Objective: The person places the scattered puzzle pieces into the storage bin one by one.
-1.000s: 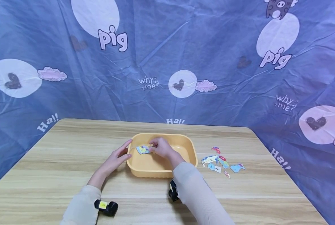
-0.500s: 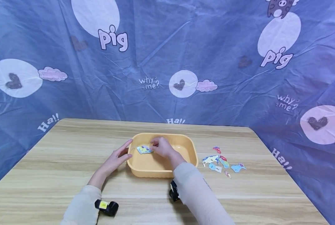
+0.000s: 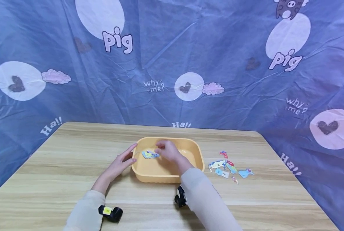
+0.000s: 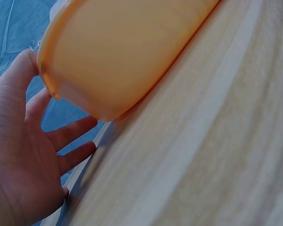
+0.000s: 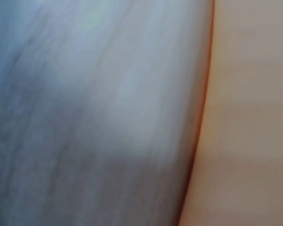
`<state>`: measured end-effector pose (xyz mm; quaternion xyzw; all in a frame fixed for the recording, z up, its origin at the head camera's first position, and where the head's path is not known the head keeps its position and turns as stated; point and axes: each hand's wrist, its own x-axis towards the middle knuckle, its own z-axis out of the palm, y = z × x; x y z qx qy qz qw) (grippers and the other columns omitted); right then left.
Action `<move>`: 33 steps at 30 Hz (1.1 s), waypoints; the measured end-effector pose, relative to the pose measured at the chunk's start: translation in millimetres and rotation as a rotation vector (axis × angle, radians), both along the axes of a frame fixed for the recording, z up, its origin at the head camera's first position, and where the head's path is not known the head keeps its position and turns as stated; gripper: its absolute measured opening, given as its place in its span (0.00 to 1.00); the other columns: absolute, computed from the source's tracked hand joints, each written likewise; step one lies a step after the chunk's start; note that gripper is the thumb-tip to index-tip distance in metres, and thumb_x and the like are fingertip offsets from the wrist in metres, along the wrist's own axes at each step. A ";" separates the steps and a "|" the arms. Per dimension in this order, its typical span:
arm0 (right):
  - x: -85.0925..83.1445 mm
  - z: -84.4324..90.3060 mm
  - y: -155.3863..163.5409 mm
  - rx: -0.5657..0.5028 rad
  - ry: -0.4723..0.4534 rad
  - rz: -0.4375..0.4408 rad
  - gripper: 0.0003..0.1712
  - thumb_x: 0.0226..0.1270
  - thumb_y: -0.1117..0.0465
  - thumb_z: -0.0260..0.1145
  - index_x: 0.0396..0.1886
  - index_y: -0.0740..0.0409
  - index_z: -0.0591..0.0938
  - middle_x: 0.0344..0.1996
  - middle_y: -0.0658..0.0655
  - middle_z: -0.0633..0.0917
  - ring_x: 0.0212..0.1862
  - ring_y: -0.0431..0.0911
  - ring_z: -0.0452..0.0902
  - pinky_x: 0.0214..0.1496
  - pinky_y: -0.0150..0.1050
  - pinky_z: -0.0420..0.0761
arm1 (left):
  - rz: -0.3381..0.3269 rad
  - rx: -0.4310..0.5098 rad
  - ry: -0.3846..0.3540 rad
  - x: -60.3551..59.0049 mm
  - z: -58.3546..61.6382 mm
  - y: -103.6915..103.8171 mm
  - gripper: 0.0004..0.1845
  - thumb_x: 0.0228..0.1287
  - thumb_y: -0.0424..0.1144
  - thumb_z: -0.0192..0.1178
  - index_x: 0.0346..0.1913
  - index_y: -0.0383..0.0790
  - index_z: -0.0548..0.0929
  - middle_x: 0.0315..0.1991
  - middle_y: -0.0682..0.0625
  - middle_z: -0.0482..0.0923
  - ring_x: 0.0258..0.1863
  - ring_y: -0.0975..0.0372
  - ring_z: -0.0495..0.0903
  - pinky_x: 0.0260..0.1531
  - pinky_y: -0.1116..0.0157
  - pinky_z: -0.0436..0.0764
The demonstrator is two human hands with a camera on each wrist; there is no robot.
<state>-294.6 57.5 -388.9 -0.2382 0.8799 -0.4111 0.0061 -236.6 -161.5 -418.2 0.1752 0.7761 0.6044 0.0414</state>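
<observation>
A yellow-orange plastic basin (image 3: 168, 178) stands on the wooden table. At its left end my left hand (image 3: 120, 165) steadies it with fingers spread. In the left wrist view the left thumb (image 4: 26, 68) touches the basin's rim, and other fingers reach toward its lower wall. My right hand (image 3: 169, 151) is inside the basin with bent fingers. Its fingertips are close by the right end of a flat blue and yellow cutout piece (image 3: 150, 154) on the basin floor. Whether they pinch anything is hidden. The right wrist view shows only blurred table and basin wall.
Several flat colourful pieces lie right of the basin, among them a white and blue one (image 3: 216, 165), a light blue one (image 3: 245, 173) and a small red one (image 3: 223, 154). A blue patterned cloth (image 3: 160, 64) hangs behind the table (image 3: 73, 144).
The right fingers have drawn slightly up and away from the cutout piece, showing more of its right end. The left hand and the basin keep their places; the whole view shifts slightly.
</observation>
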 end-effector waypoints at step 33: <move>20.2 69.8 38.5 -0.108 0.046 0.008 0.20 0.54 0.64 0.62 0.47 0.70 0.74 0.42 0.64 0.77 0.44 0.54 0.72 0.46 0.40 0.71 | -0.006 0.030 -0.003 1.4 -2.0 0.4 0.31 0.60 0.36 0.52 0.66 0.45 0.54 0.55 0.32 0.63 0.54 0.47 0.63 0.50 0.55 0.63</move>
